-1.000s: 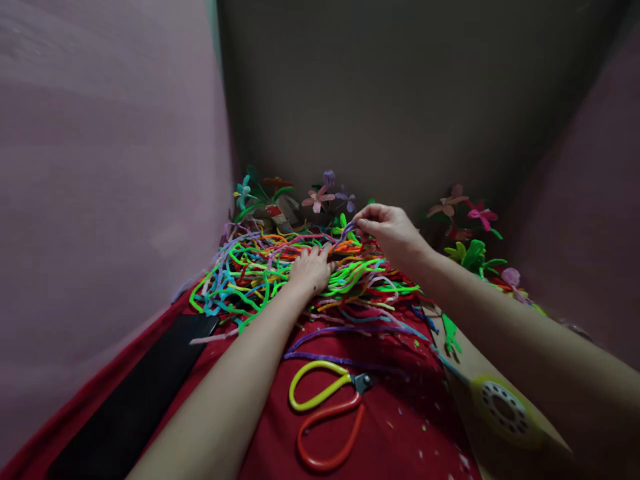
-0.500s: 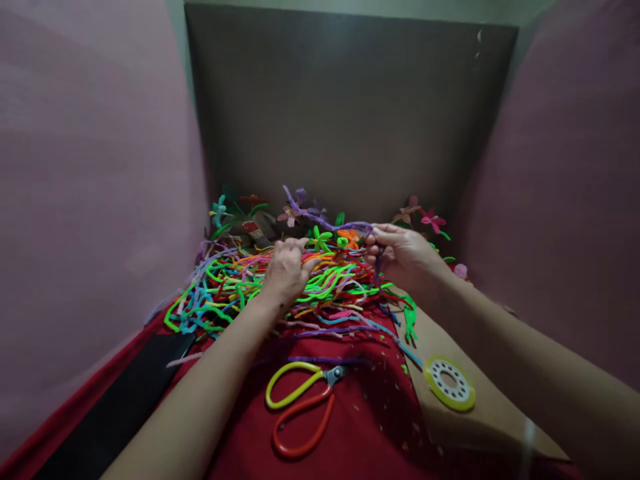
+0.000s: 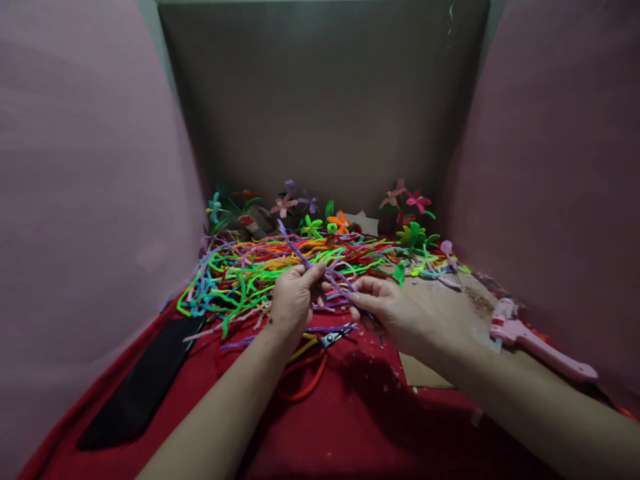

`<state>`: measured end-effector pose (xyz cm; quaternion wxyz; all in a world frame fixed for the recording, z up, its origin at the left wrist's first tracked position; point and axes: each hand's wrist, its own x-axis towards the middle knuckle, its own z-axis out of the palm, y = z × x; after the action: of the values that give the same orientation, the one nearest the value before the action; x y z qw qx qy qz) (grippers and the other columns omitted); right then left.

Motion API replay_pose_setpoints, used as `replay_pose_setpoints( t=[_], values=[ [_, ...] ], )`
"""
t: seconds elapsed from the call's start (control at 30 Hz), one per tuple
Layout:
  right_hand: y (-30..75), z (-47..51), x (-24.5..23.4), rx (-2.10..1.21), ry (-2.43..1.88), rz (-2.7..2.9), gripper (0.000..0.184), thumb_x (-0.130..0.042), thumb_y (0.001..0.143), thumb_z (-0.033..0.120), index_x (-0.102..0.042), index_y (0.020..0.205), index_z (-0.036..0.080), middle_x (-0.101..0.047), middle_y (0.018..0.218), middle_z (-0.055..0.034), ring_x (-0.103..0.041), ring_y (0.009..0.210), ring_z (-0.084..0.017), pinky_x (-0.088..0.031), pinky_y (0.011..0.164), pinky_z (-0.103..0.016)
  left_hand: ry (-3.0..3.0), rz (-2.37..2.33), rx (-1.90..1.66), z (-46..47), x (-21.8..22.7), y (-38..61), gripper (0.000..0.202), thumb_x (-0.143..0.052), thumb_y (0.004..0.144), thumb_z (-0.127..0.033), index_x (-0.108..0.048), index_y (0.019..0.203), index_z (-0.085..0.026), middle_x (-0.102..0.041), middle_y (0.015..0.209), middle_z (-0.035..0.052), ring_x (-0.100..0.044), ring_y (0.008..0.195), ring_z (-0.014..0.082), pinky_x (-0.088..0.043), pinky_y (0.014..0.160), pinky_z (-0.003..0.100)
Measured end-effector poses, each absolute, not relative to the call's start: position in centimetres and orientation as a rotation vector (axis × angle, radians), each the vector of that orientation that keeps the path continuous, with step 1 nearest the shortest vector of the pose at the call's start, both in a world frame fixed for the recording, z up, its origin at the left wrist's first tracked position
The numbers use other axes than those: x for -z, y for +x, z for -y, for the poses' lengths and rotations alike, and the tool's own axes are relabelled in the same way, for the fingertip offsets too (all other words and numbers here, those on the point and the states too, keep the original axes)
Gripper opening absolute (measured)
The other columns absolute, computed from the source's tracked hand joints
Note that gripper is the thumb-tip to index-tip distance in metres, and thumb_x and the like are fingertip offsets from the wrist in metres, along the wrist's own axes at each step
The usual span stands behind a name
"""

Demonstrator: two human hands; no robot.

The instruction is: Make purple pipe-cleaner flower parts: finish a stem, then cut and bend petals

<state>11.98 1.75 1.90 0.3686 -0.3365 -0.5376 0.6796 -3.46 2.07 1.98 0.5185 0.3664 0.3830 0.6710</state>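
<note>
At the lower left of the frame a flat black strip (image 3: 145, 383) lies on the red cloth (image 3: 360, 427) that covers the work surface, with pink walls rising on either side and a brown cardboard backdrop (image 3: 325, 100) filling the top centre. Just right of the strip, a loose heap of pipe cleaners (image 3: 240, 273) in green, orange, blue and red spreads across the middle of the frame, and a row of finished pipe-cleaner flowers (image 3: 285, 203) stands behind it against the backdrop. In the centre, the person's left hand (image 3: 293, 300) pinches a purple pipe cleaner (image 3: 320, 270) between thumb and fingers, the strand rising up and to the left above the heap. Just beside it, the right hand (image 3: 395, 313) grips the lower end of the same strand with thumb and fingertips closed on it. Below the two hands lie scissors (image 3: 320, 347) with yellow and orange handles, partly hidden by the left wrist. Under the right forearm a sheet of cardboard (image 3: 450, 300) rests on the cloth. At the right of the frame, near the pink wall, lies a pink glue gun (image 3: 530, 340).
</note>
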Motion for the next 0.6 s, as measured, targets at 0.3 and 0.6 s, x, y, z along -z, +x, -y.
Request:
replay_pose_setpoints(
  t=[0.3, 0.6],
  values=[
    [12.6, -1.8, 0.1, -1.814, -0.972, 1.416, 0.022, -0.057, 0.075, 0.035, -0.042, 0.083, 0.022, -0.042, 0.046, 0.0115, -0.021, 0.031, -0.003, -0.013, 0.031, -0.015, 0.813, -0.935, -1.623, -1.8, -1.1, -2.8, 0.028, -0.076, 0.061, -0.028, -0.052, 0.064, -0.015, -0.049, 0.043, -0.0082, -0.039, 0.031, 0.0030, -0.028, 0.029, 0.013],
    [12.8, -0.9, 0.4, -1.888, -0.856, 1.433, 0.029, -0.057, 0.080, 0.040, -0.041, 0.068, 0.020, -0.027, 0.044, 0.0105, -0.016, 0.036, -0.004, -0.011, 0.034, -0.020, 0.607, -0.837, -1.573, -2.4, -2.0, -4.4, 0.027, -0.069, 0.073, -0.024, -0.044, 0.064, -0.016, -0.047, 0.049, -0.0089, -0.033, 0.030, -0.0002, -0.026, 0.029, 0.011]
  ],
)
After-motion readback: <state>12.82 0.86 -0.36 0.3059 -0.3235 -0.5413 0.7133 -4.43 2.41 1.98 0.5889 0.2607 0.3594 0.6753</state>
